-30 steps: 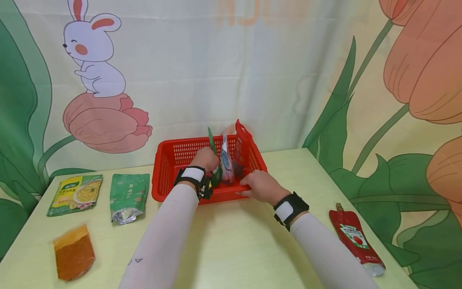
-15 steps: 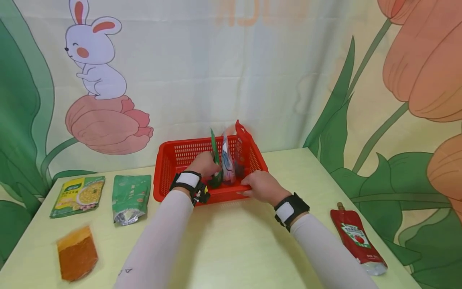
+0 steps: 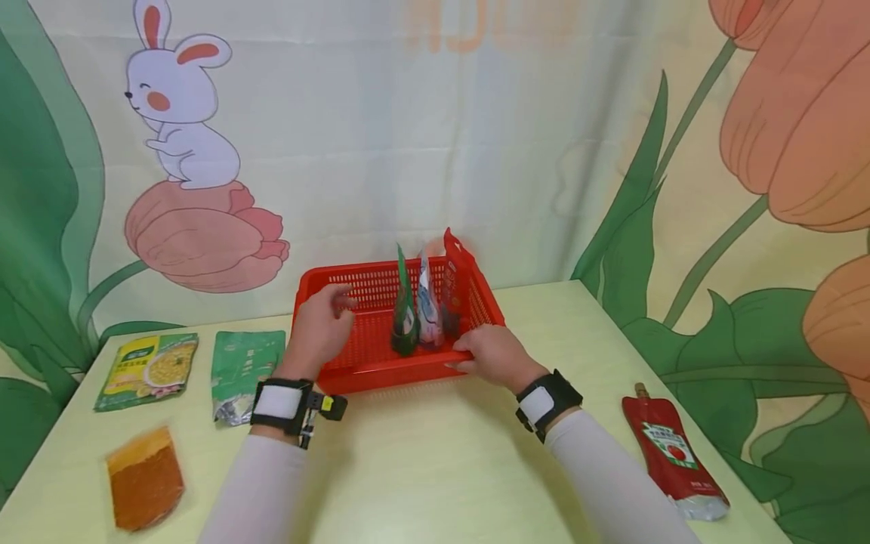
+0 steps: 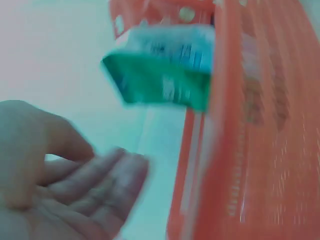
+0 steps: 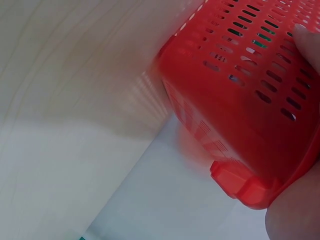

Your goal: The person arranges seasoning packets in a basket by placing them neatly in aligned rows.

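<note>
Both hands are at the red basket (image 3: 390,376): the left hand (image 3: 316,332) has its fingers loosely bent around nothing, over the basket's left end, while the right hand (image 3: 499,353) grips the near rim towards the right corner. Whether the left hand touches the left rim cannot be told from the head view. In the left wrist view hand and basket are blurred, and in the right wrist view the right hand is cut off at the edge, with only parts of it beside the red wall. Inside the basket, the green packet (image 3: 405,332) stands nearly edge-on, so its front is hard to make out (the print is unreadable). Just right of it stand the white packet (image 3: 428,310) and then the red packet (image 3: 457,287), its lower part partly hidden.

Half a second ago the left hand was at the green packet; now it has drawn away to the left, and the packet stands upright without it. The right hand has stayed on the rim.

So the green packet lies between the hands, right of the left one and farther off and left of the right one. On the table's left, the green pouch (image 3: 241,363) is partly covered by the left wrist.
</note>
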The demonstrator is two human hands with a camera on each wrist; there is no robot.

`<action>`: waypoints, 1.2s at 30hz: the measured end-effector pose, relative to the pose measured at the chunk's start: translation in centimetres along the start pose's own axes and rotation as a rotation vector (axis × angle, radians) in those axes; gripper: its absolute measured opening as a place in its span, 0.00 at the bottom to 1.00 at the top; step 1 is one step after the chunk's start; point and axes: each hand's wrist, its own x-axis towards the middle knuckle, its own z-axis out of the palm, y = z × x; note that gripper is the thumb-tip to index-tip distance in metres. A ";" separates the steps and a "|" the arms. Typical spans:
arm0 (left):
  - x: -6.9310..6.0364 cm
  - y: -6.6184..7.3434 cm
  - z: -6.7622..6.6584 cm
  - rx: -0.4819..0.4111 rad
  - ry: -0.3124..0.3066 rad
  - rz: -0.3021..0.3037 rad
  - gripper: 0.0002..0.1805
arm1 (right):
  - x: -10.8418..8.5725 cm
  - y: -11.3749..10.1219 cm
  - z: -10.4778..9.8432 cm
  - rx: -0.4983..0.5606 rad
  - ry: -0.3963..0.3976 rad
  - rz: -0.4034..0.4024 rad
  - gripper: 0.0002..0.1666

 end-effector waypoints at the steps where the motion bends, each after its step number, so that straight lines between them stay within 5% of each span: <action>1: -0.8 -0.8 -0.7 -0.020 0.074 0.003 0.24 | 0.0 0.0 0.1 -0.003 -0.003 -0.001 0.09; 5: -2.8 -5.1 -3.3 -0.018 0.294 -0.003 0.19 | 0.0 -0.1 0.2 0.004 -0.008 0.010 0.09; 8: -3.3 -8.5 -4.7 0.081 0.345 -0.058 0.21 | 0.0 -0.1 0.0 0.005 -0.005 0.027 0.08; 10: -3.4 -10.6 -5.1 0.161 0.312 -0.144 0.26 | 0.0 0.0 -0.1 0.001 -0.008 0.032 0.08; 15: -3.5 -13.9 -5.2 0.292 0.080 -0.420 0.46 | -0.1 0.0 0.0 -0.011 -0.022 0.028 0.09; 24: -3.2 -14.4 -5.1 0.275 -0.021 -0.595 0.62 | 0.1 0.0 0.5 -0.016 -0.007 0.024 0.10; 31: -3.4 -15.1 -4.7 0.199 -0.020 -0.566 0.56 | 0.1 0.1 0.7 -0.034 0.012 0.014 0.11; 36: -3.7 -15.4 -4.0 0.156 0.047 -0.515 0.58 | 0.0 0.1 0.7 -0.036 0.011 0.026 0.11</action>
